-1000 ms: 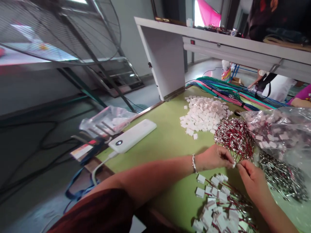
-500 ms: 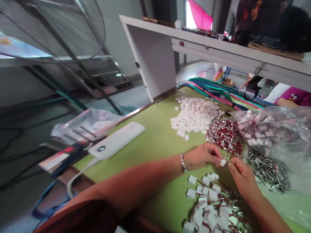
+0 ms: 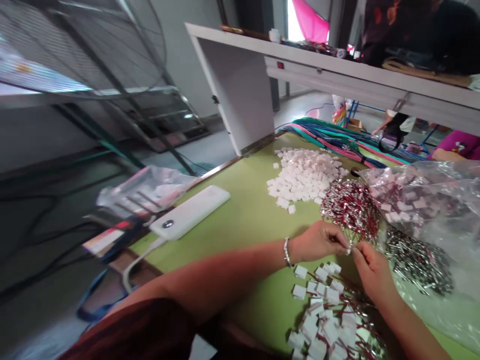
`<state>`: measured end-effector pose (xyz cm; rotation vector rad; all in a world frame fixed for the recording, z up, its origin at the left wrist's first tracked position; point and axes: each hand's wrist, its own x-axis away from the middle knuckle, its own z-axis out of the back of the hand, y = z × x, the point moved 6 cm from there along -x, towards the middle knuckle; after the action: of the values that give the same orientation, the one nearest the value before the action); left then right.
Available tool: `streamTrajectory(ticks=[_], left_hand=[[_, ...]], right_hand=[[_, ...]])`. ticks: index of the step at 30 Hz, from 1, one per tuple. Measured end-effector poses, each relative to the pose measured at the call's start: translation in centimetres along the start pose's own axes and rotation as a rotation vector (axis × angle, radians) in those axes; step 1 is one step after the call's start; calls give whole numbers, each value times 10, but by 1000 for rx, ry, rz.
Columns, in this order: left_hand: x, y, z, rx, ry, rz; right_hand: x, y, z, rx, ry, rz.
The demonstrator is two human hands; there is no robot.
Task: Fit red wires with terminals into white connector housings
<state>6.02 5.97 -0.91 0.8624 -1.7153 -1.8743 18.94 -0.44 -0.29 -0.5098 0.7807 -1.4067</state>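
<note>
My left hand (image 3: 323,241) pinches a small white connector (image 3: 349,249), mostly covered by its fingertips. From the right, my right hand (image 3: 373,265) meets it with thumb and finger pressed together; what they hold is too small to make out. Below both hands lies a pile of white connectors on red wires (image 3: 318,320). Behind them are a heap of loose white connectors (image 3: 307,172) and a bundle of red wires with shiny metal ends (image 3: 350,205). Dark wires with metal tips (image 3: 418,260) lie to the right of my right hand.
A white power bank (image 3: 191,212) with a cable is on the green table (image 3: 240,200) at left. Clear plastic bags (image 3: 435,200) cover the right side. Coloured cables (image 3: 330,140) run under a white shelf (image 3: 232,37). Another person's arm shows at the far right.
The white connector is now more hidden between my fingertips, and my left hand's fingers have closed further over it. The whole view has shifted slightly.
</note>
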Motion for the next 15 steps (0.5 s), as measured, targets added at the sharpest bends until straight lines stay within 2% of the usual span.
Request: streamTrajectory(ticks=[3,5,6,9,10,12,15], left_hand=[[-3,18,3,-122,-155,23],[-3,31,19,-331,-211,120],[-2,37,35,-515,-170,197],[11,54,108,-1206,250,511],[17,56,125,-1310,306,590],[23,49,144,-1341,293,633],[20,32,149,-1308,221,605]], right_hand=[[-2,3,2,-29,-48,10],[-2,6,3,12,-59,20],[-2,6,2,49,-69,33],[3,2,-7,252,-145,73],[5,-1,-11,344,-183,75],[11,-8,-18,523,-258,73],[20,-24,-26,690,-379,105]])
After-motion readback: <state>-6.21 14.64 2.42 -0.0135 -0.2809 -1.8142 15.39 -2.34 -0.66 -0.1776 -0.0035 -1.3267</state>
